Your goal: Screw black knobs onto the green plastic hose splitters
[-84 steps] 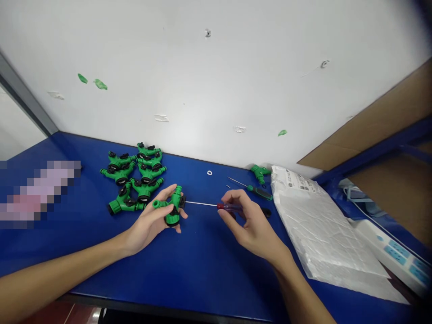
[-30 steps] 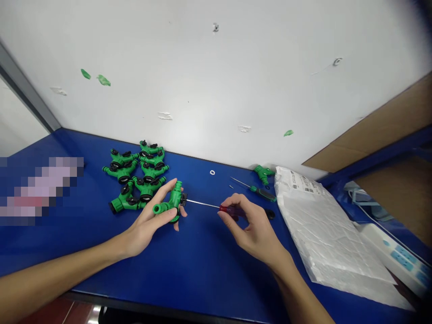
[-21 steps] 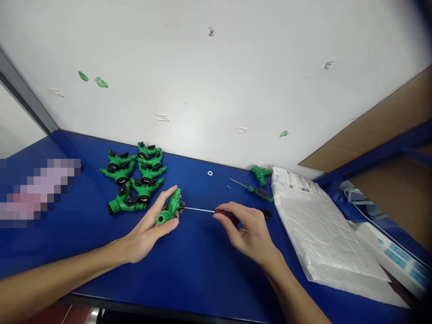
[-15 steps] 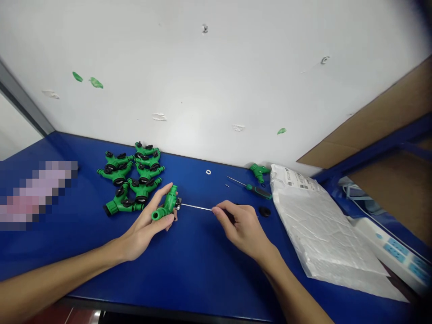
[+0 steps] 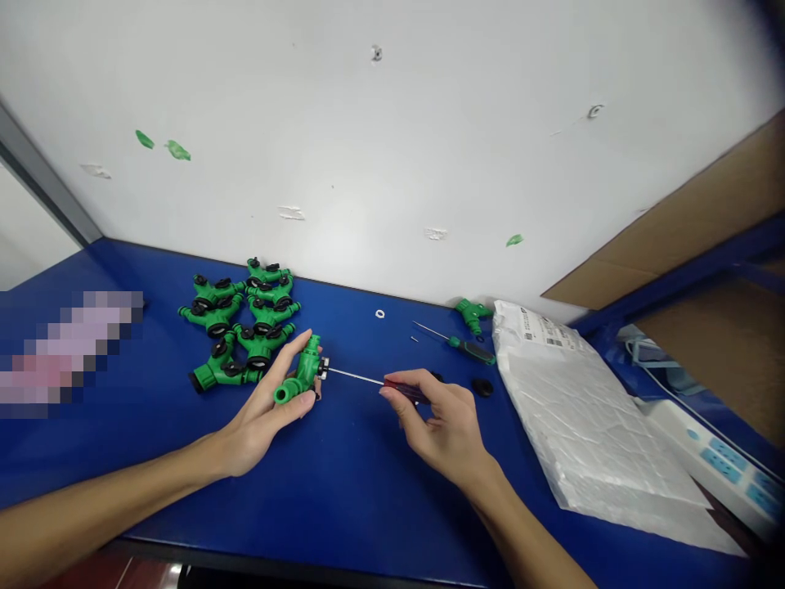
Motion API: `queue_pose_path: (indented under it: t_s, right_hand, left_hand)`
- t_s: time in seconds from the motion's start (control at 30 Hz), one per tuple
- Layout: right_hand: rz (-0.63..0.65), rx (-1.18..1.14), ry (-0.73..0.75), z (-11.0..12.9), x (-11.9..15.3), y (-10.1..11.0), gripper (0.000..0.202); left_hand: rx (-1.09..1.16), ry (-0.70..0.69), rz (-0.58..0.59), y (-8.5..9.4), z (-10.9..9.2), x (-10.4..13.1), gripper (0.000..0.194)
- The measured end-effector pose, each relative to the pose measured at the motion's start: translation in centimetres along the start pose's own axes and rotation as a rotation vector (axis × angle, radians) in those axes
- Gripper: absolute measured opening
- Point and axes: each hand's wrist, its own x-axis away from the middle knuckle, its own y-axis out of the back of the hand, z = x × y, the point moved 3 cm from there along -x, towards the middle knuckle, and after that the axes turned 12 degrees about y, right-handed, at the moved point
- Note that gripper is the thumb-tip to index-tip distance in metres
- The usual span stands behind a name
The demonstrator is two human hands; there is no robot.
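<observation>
My left hand (image 5: 261, 417) is closed around a green Y-shaped hose splitter (image 5: 302, 378), held just above the table. A black and white fitting (image 5: 323, 368) on the splitter's side faces right. In my right hand (image 5: 445, 417) is a screwdriver (image 5: 401, 388), gripped by its dark red handle. Its thin metal shaft points left, with the tip at the fitting; whether the tip sits inside a screw is too small to tell.
Several green hose splitters (image 5: 257, 348) with black valves stand to the left. On the right lie a second screwdriver (image 5: 469, 349), a green splitter body (image 5: 471, 312), a black cap (image 5: 482, 387), a white packaging bag (image 5: 589, 433) and a power strip (image 5: 711, 458). A white ring (image 5: 380, 314) lies behind.
My right hand's grip has shifted back and changed, so the screwdriver's red handle now shows between the fingers. My left hand and the splitter have barely moved.
</observation>
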Motion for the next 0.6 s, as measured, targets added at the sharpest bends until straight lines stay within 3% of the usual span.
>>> queue_pose_path:
  t_s: [0.1,0.27,0.47,0.6]
  right_hand:
    - [0.021,0.027,-0.069,0.2,-0.2,-0.1,0.012]
    - [0.186,0.016,-0.112,0.0,-0.3,0.1,0.012]
    - [0.119,0.192,0.239,0.2,-0.7,0.9,0.01]
    - [0.148,0.263,0.294,0.4,-0.6,0.5,0.013]
  left_hand:
    - [0.02,-0.011,0.009,0.1,0.1,-0.3,0.066]
    - [0.151,-0.047,0.0,-0.2,-0.7,-1.0,0.063]
    - [0.201,-0.023,0.035,-0.7,-1.1,-0.7,0.064]
    - [0.067,-0.063,0.035,-0.2,-0.4,-0.4,0.064]
